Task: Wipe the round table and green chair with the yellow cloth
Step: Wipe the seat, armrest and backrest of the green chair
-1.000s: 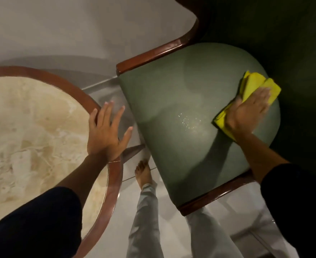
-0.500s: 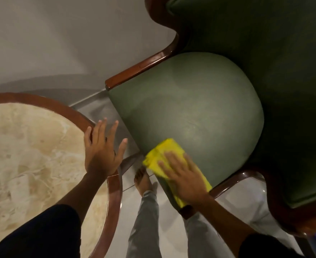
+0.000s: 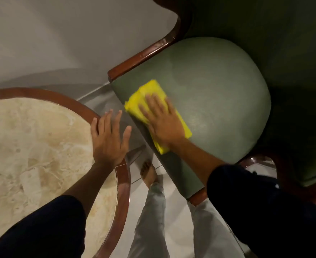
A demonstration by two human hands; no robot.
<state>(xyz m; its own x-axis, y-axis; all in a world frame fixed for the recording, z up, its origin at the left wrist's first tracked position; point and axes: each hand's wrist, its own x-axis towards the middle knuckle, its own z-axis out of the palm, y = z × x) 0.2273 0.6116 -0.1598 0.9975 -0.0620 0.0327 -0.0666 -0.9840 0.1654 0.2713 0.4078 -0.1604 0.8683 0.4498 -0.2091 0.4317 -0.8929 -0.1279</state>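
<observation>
The green chair (image 3: 215,101) has a rounded padded seat with a reddish wooden frame and a dark green back at the upper right. My right hand (image 3: 162,120) lies flat on the folded yellow cloth (image 3: 149,90), pressing it on the seat's front left edge. The round table (image 3: 32,146) has a beige marble top with a brown wooden rim and fills the lower left. My left hand (image 3: 108,138) rests on the table's rim with its fingers spread and holds nothing.
A pale wall rises behind the table and chair. Light floor tiles (image 3: 174,198) show between them, where my bare foot (image 3: 148,172) and grey trouser legs stand. The chair's wooden armrest (image 3: 144,54) runs along the seat's left side.
My right hand slid the cloth from the seat's far right to its near front edge, then up to the front left edge. The left hand stayed on the table rim.
</observation>
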